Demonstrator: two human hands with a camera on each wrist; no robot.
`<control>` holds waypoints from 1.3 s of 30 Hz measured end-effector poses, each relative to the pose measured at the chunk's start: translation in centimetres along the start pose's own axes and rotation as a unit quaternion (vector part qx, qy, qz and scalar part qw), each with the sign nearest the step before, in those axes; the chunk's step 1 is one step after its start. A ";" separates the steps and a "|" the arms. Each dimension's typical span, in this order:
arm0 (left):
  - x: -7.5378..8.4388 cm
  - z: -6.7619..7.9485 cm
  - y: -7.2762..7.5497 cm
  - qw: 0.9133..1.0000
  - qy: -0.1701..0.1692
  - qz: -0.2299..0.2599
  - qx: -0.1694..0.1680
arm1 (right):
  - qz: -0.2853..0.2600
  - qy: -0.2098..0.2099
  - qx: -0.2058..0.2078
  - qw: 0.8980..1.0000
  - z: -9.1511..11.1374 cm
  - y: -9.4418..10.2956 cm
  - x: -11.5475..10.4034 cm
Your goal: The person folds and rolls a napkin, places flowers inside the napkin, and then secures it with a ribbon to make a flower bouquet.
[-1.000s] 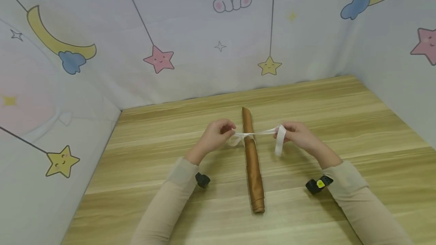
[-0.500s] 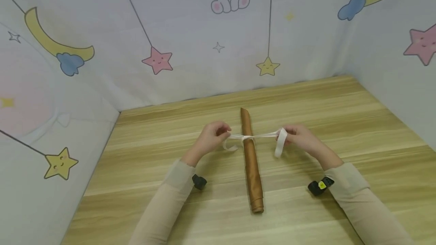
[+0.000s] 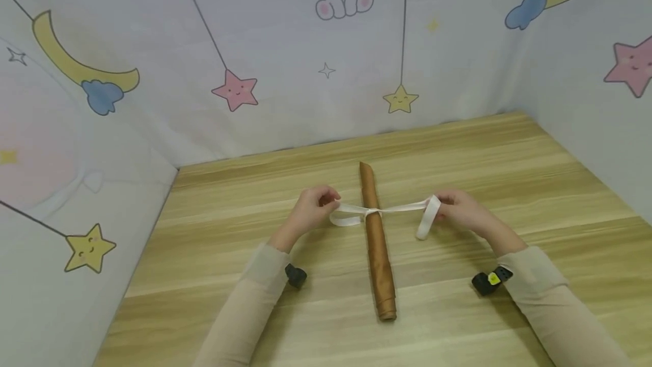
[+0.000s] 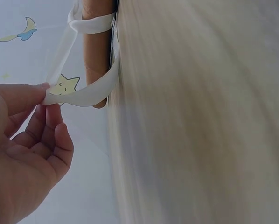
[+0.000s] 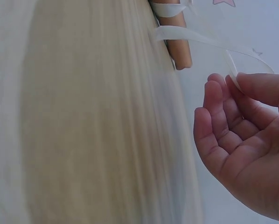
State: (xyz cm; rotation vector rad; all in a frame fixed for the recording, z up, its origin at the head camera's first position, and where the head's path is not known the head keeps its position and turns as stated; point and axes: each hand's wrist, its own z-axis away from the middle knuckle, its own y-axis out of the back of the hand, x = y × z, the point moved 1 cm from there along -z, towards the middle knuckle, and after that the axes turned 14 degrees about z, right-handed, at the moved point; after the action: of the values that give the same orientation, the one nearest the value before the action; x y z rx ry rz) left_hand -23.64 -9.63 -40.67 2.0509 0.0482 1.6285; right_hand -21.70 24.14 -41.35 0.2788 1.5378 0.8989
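A long roll of shiny brown cloth lies lengthwise on the table. Around its upper part runs a white ribbon, crossed in a knot on top. My left hand pinches one ribbon end between thumb and index finger, left of the roll; a loose tail curls below it. On the other side, my right hand pinches the other end, whose tail hangs down. Both ribbon stretches run nearly straight from knot to fingers. In the left wrist view the ribbon loops from the fingertips back to the brown roll.
The wood-grain table extends around the roll. White cloth walls printed with stars and moons stand behind and at both sides. A black wrist camera sits on the left wrist, another black camera on the right.
My hands have drawn apart, the right one farther right and the left slightly left and nearer. The bunched ribbon at the roll has narrowed to a small knot, and the left tail has come free.
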 end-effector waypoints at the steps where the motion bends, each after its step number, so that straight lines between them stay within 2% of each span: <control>1: 0.0 0.0 0.0 1.000 0.002 0.002 0.000 | 0.005 0.001 -0.002 1.000 0.1 0.1 0.2; 10: -0.3 0.3 -0.2 1.000 0.027 0.003 0.005 | 0.041 -0.008 -0.015 0.999 0.5 0.5 1.1; 25: -0.1 0.6 -0.1 0.997 0.077 -0.011 0.023 | 0.057 -0.002 -0.026 0.998 0.7 0.6 0.9; 39: -0.8 0.7 0.3 0.995 0.095 -0.021 0.028 | 0.066 0.014 -0.030 0.997 0.4 0.2 1.1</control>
State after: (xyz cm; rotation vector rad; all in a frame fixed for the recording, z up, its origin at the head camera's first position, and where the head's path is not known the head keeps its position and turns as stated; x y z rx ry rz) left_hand -23.25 -10.39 -41.34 1.9145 0.2053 1.8099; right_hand -21.65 25.12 -41.96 0.3285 1.5286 1.0555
